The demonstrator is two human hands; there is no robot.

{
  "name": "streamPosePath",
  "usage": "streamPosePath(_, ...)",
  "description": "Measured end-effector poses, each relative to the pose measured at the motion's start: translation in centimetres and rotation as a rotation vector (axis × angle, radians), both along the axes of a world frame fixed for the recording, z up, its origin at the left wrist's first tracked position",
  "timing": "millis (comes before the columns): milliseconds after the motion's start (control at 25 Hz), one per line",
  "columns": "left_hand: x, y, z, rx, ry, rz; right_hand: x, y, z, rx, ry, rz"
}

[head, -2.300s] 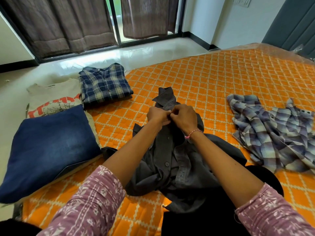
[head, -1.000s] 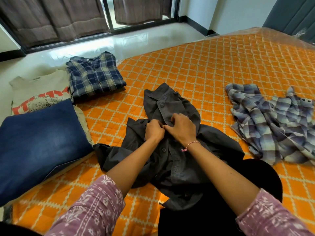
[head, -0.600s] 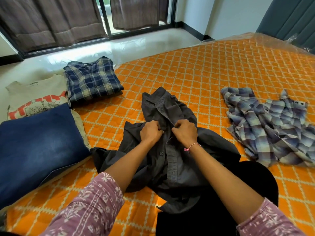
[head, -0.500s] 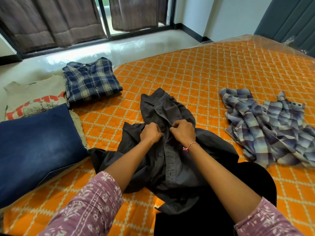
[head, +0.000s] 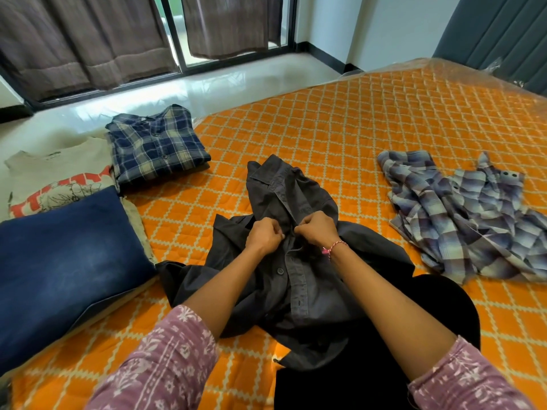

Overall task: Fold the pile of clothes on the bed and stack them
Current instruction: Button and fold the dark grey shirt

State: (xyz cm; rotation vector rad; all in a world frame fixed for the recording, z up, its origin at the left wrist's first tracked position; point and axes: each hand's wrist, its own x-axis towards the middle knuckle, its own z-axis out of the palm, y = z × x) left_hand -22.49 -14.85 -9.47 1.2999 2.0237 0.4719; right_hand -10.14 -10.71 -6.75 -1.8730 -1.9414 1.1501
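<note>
A dark grey button-up shirt [head: 307,291] lies crumpled on the orange quilted bed [head: 340,128], collar pointing away from me. My left hand [head: 264,236] pinches the left edge of its front placket. My right hand [head: 316,230], with a pink thread on the wrist, pinches the right edge, and the fingertips almost meet. A loose pale blue plaid shirt [head: 461,217] lies unfolded to the right. At the left lie a folded navy plaid shirt [head: 157,146], folded blue jeans [head: 65,261] and a beige printed T-shirt [head: 56,179] under them.
The bed's left edge runs along a glossy white floor [head: 207,84]. Brown curtains [head: 83,39] hang over a glass door at the back. A grey padded headboard [head: 503,34] stands at the far right. My black-clad knee [head: 399,350] sits under the shirt's hem.
Both hands have moved down the grey shirt's placket from the collar area to mid-chest. The collar now lies uncovered above them. The other clothes have not moved.
</note>
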Motion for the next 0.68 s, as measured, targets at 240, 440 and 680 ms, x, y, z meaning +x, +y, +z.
streamPosePath(240, -0.6, -1.1, 2.6, 0.058, -0.452, 0.173, -0.2, -0.7, 0.1, -0.009, 0.020, -0.017)
streamPosePath(440, 0.3, -1.7, 3.4, 0.180, -0.597, 0.322, -0.2, -1.1, 0.1, 0.038, 0.216, -0.053)
streamPosePath(680, 0.5, -1.4, 4.7, 0.217, -0.632, 0.343, 0.0, -1.4, -0.2, 0.024, 0.419, -0.099)
